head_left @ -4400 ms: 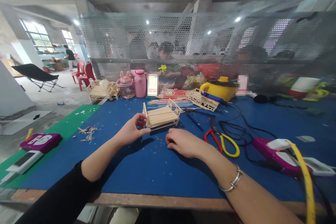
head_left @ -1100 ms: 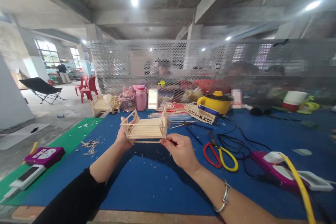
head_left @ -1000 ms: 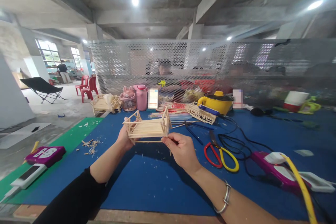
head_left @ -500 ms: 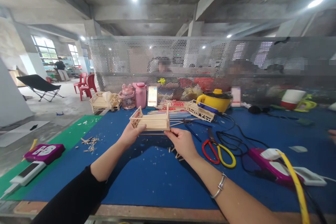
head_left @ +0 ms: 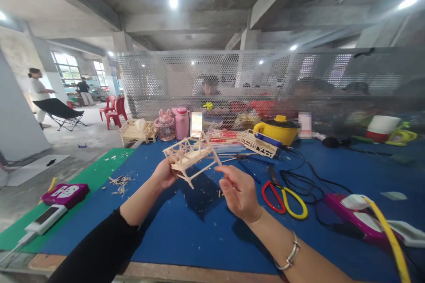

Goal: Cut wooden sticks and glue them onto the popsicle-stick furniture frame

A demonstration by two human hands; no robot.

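My left hand [head_left: 165,174] is wrapped round the left end of a small wooden stick model [head_left: 194,158], which has a slatted deck, corner posts and railings. The model is held tilted above the blue mat, with its underside frame and legs partly showing. My right hand [head_left: 241,192] is just off the model's right end, its thumb and forefinger apart and nothing seen between them. Whether the forefinger tip touches the end post I cannot tell. Beyond the model lie thin wooden sticks [head_left: 229,155] and dark-handled pliers [head_left: 247,168].
Scissors [head_left: 285,201] with red and yellow handles lie right of my right hand, near black cables and a purple power strip [head_left: 347,214]. Behind stand a yellow pot [head_left: 279,131], another stick model [head_left: 259,143] and pink bottles [head_left: 181,124]. Wood scraps [head_left: 120,184] lie left.
The model has been tipped from level to a slant, showing more of its underside. My right hand has let go of its right end and moved slightly right, fingers spreading.
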